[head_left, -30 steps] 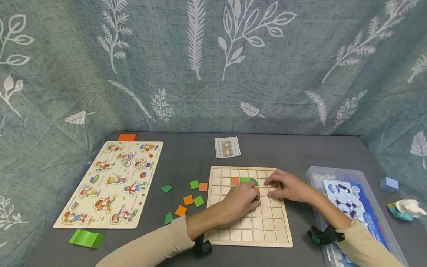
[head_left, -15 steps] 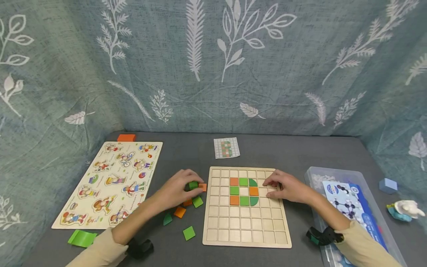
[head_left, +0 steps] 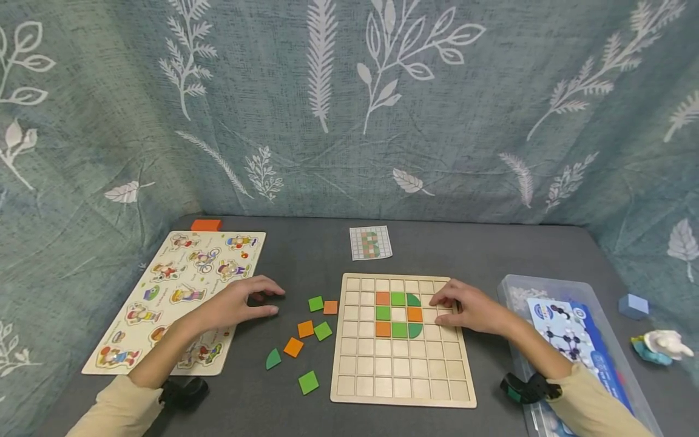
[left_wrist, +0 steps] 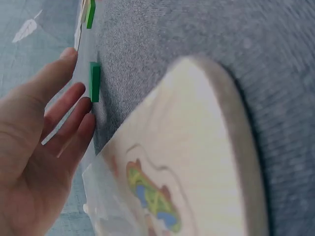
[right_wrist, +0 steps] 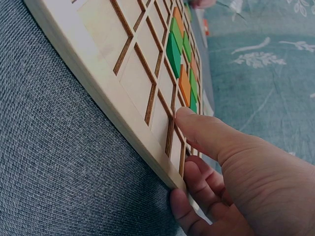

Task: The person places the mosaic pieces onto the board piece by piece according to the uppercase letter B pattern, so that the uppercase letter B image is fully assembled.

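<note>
My left hand [head_left: 232, 303] is over the right edge of the picture puzzle board [head_left: 188, 294], thumb and fingers apart. In the left wrist view, a dark green piece [left_wrist: 95, 82] lies near its fingertips. I see nothing gripped there. My right hand [head_left: 475, 308] rests on the right side of the wooden grid board [head_left: 404, 367]; in the right wrist view the thumb [right_wrist: 197, 125] touches the grid and a fingertip meets the rim. Orange, light green and dark green tiles [head_left: 399, 329] fill cells around one bare cell.
Left of the grid lie loose green and orange square tiles [head_left: 305, 329] and a dark green quarter-circle tile [head_left: 273, 359]. A pattern card [head_left: 371, 243] lies behind. A clear plastic box [head_left: 568, 352], a blue block [head_left: 633, 306] and a green curved block [left_wrist: 90, 14] are around.
My left hand has left the grid board and moved left, past the loose tiles to the puzzle board's edge. The right hand stays on the grid board.
</note>
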Tool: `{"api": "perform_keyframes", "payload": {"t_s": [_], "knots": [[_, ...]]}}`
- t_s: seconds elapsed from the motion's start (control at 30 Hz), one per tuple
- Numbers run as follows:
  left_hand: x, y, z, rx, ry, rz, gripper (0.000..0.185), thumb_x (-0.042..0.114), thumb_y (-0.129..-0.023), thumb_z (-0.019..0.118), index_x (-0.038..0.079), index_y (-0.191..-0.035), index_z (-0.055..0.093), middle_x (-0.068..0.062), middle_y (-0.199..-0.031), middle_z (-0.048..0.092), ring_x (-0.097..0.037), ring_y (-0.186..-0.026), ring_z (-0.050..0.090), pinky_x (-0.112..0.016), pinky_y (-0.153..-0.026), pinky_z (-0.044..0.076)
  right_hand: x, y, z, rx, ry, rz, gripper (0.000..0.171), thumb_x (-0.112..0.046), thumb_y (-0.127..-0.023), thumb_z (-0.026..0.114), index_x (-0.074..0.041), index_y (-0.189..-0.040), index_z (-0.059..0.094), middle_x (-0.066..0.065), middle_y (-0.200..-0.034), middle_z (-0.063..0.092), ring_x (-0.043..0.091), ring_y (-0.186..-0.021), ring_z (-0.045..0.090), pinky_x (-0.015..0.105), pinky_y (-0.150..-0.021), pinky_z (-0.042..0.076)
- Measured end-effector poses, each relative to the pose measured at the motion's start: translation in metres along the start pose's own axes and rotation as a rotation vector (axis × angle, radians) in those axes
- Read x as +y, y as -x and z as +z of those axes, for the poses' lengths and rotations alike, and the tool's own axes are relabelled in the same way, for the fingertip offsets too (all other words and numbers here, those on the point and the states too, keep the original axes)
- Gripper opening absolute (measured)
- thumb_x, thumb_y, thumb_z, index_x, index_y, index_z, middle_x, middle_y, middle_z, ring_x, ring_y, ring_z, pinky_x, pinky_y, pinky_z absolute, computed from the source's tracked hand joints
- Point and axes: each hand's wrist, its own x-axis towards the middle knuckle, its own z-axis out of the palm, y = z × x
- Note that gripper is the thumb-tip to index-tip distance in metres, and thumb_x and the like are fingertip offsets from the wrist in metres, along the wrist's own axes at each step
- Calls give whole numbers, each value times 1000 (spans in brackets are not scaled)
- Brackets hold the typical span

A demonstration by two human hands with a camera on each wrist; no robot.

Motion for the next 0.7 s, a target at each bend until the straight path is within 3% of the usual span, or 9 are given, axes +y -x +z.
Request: {"api": "perform_keyframes", "payload": {"t_s": [0.2, 0.47, 0.7], "knots": [[3, 2, 2, 12, -26, 48, 26, 21, -87, 72, 14, -112, 69, -2, -112, 67, -17, -98, 62, -27, -76, 51, 0, 0, 1, 1, -5, -2, 26, -25, -88, 72, -13, -110, 69, 0, -100, 57, 6, -85, 51, 22, -70, 45], [2, 4, 4, 2, -12, 51, 24, 21, -88, 71, 14, -112, 69, -2, -112, 67, -16, -97, 62, -26, -76, 50, 0, 0, 1, 1, -3, -6, 26, -24, -88, 72, -12, -110, 69, 0, -99, 57, 6, -85, 51, 22, -70, 45], [2, 6, 2, -60, -19, 47, 26, 22, -88, 71, 12, -113, 69, -4, -113, 66, -19, -102, 61, -28, -82, 51, 0, 0, 1, 2, -6, -1, 26, -25, -88, 72, -12, -110, 69, 0, -100, 57, 6, -85, 51, 22, -71, 45]]}}
